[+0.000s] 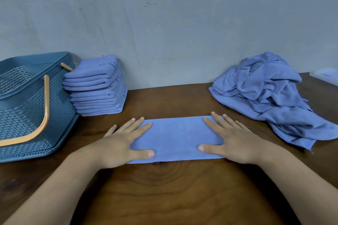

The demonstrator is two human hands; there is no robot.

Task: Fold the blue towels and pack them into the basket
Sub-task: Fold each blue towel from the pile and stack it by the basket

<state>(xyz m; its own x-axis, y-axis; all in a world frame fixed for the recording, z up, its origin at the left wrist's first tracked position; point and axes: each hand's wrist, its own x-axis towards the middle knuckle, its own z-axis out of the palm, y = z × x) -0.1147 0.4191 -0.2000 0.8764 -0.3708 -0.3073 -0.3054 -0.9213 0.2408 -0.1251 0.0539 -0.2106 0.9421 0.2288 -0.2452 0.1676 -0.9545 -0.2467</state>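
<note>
Both hands flat, fingers straight, nothing gripped: left hand [121, 142] and right hand [232, 140] press the ends of a folded blue rectangular cloth towel [176, 139] on the dark brown wooden table [164, 192]. Its end edges are hidden under the palms. Far left: stack of folded blue towels [97, 87] touching a teal perforated plastic basket [29, 107], cut off at frame edge. Far right: crumpled heap of blue towels [268, 95].

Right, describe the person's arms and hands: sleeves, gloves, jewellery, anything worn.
Nothing worn shows. The left hand and right hand are bare: no gloves, rings or nail polish visible, and the nails are short. The left forearm and right forearm are bare too, with no sleeve, watch or bracelet up to the frame edge.
</note>
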